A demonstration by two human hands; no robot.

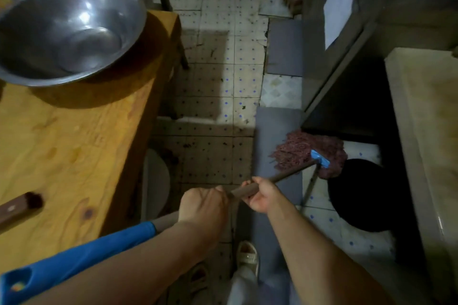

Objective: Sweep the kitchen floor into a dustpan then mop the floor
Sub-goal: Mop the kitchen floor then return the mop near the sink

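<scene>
Both the left hand [202,205] and right hand [262,194] grip the string mop [309,153], mopping underway beside a black bucket [359,195], spotted tiles [213,82] ahead apparently unmopped.

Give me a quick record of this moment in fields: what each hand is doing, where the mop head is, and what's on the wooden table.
stage: mopping
left hand: grips mop handle, nearer the blue end grip
right hand: fingers curled round the handle, further down
mop head: reddish strings on the floor by the grey mat, at the dark gap under the counter
wooden table: holds metal bowl
</scene>
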